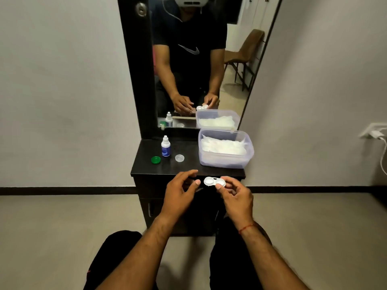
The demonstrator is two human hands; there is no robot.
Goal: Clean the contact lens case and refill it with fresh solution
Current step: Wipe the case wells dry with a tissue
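A white two-well contact lens case (212, 181) with no caps on it hangs just in front of the dark dresser top (146, 164). My right hand (235, 195) pinches its right well between thumb and fingers. My left hand (181, 190) is just left of the case, fingers curled and apart, holding nothing and not touching it. On the dresser top stand a small white solution bottle (165, 146) with a blue label, a green cap (155, 159) to its left and a clear cap (179, 158) to its right.
A translucent plastic box (225, 162) with white tissues in it sits at the back right of the dresser top. A tall mirror (194, 59) rises behind it. A white charger (376, 135) with a cable is plugged into the right wall.
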